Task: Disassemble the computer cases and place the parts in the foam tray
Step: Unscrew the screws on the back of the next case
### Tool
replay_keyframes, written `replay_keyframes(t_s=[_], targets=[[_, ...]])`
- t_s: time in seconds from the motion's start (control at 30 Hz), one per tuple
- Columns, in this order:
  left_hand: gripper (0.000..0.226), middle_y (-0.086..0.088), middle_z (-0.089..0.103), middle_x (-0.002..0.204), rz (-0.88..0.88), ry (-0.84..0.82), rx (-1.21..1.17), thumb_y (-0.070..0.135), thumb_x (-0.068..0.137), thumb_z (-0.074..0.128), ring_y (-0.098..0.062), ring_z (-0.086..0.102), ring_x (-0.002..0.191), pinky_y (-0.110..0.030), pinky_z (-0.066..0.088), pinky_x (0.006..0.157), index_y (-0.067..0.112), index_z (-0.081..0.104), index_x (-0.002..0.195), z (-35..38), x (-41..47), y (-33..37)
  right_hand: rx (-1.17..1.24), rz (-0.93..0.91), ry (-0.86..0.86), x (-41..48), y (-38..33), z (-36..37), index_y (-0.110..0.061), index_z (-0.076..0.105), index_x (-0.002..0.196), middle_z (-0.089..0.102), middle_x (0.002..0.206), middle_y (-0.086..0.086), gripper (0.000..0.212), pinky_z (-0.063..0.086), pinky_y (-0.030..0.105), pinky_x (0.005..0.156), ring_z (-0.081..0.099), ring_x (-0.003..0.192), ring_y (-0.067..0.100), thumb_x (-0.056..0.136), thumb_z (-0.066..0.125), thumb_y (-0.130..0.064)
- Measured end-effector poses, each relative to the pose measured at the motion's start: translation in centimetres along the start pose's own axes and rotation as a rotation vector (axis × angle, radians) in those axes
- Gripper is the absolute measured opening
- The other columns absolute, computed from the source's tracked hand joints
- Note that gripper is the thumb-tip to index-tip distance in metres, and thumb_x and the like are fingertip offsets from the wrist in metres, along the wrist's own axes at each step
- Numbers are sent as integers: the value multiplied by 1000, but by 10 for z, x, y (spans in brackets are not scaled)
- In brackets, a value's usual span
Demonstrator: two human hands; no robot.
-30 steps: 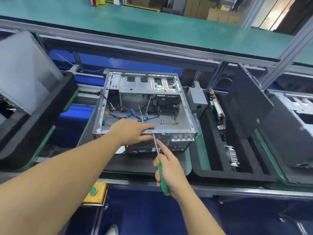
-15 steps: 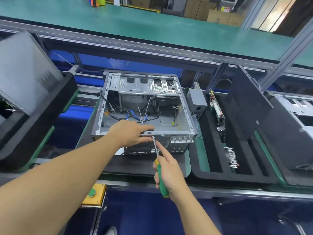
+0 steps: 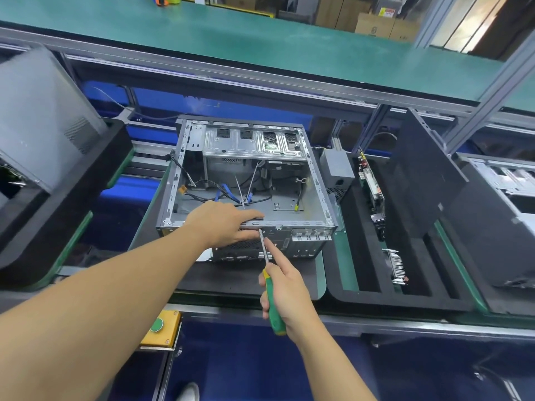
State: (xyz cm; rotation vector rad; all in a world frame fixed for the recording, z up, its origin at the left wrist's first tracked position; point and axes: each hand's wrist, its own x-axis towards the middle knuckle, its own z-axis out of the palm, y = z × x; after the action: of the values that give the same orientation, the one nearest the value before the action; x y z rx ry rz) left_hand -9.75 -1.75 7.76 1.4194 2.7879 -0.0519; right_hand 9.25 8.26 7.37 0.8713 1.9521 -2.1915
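Observation:
An open grey computer case (image 3: 315, 180) lies on its side in the middle, with loose cables and cable ties inside. My left hand (image 3: 223, 224) grips the case's near rim, fingers over the top edge and thumb on the rear panel. My right hand (image 3: 285, 290) holds a green-handled screwdriver (image 3: 272, 302), index finger along the shaft, tip against the rear panel just under the rim beside my left thumb. To the right lies the black foam tray (image 3: 359, 296) with a grey power supply (image 3: 335, 166), a circuit board (image 3: 373, 186) and a finned part (image 3: 398, 266) in its slots.
A dark side panel (image 3: 419, 180) stands upright in the foam tray. Another open case (image 3: 503, 183) sits at far right. At left, a grey panel (image 3: 40, 114) leans in another black foam tray (image 3: 72, 204). A yellow button box (image 3: 160, 328) hangs below the bench edge.
The view has shifted slightly; both hands stay on the case's near rim, with the screwdriver tip held at the same spot on the rear panel.

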Motion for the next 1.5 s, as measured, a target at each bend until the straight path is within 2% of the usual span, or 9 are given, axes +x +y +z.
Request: replay_keyframes(t_s=[0.23,0.67,0.83,1.0,1.23,1.37,1.43,1.47,1.5], targets=[[84,13,32,65,3,2,26,89,69,-3,-17,44,61,-31,30,51,57,31,140,0,0,1,27,11,0,-1,1,0,-70,56,117,51,74,-1,57,40,28,43,39,44,14,103,34,-19],[86,7,43,67,8,14,11,91,68,-1,-23,59,72,-33,41,58,57,34,138,2,1,0,149,36,-13,-4,0,-4,-63,59,121,51,78,5,54,39,27,42,38,45,17,104,34,-18],[84,9,37,63,-15,20,25,91,69,1,-24,57,71,-33,36,57,54,38,135,1,-1,2,559,163,-163,0,1,-13,-32,61,132,52,75,5,37,32,23,38,34,43,15,101,44,-22],[86,8,35,63,-10,9,35,90,69,-1,-23,49,67,-33,36,56,51,41,133,1,0,1,600,194,-183,1,3,-13,-11,57,131,52,74,4,37,30,22,35,33,42,13,98,53,-27],[89,8,40,63,-5,33,23,90,67,-3,-24,51,64,-32,34,53,45,46,128,2,0,2,291,83,28,0,7,-10,-14,63,113,60,83,8,18,38,27,43,42,46,18,102,50,-20],[86,9,38,63,-8,43,23,91,68,-1,-23,49,63,-32,33,53,48,45,127,3,0,1,-227,-81,244,0,4,2,-27,59,106,65,87,-2,13,47,30,46,51,52,12,101,47,-27],[88,9,37,62,-3,46,24,91,68,-2,-22,48,62,-32,33,53,48,46,127,3,0,1,-501,-171,316,4,8,10,-26,57,112,65,94,-3,16,44,15,55,55,66,5,102,46,-31],[89,9,37,62,-3,49,23,91,67,-3,-22,48,62,-32,33,54,47,46,127,4,0,1,-513,-168,315,5,9,13,-24,56,115,65,95,-3,17,41,11,53,54,66,3,102,46,-30],[89,9,36,62,-4,52,21,92,67,-3,-22,47,62,-32,34,54,47,46,127,4,0,0,-362,-126,276,7,6,15,-20,56,115,64,93,-1,17,39,10,50,53,59,3,102,47,-27]])
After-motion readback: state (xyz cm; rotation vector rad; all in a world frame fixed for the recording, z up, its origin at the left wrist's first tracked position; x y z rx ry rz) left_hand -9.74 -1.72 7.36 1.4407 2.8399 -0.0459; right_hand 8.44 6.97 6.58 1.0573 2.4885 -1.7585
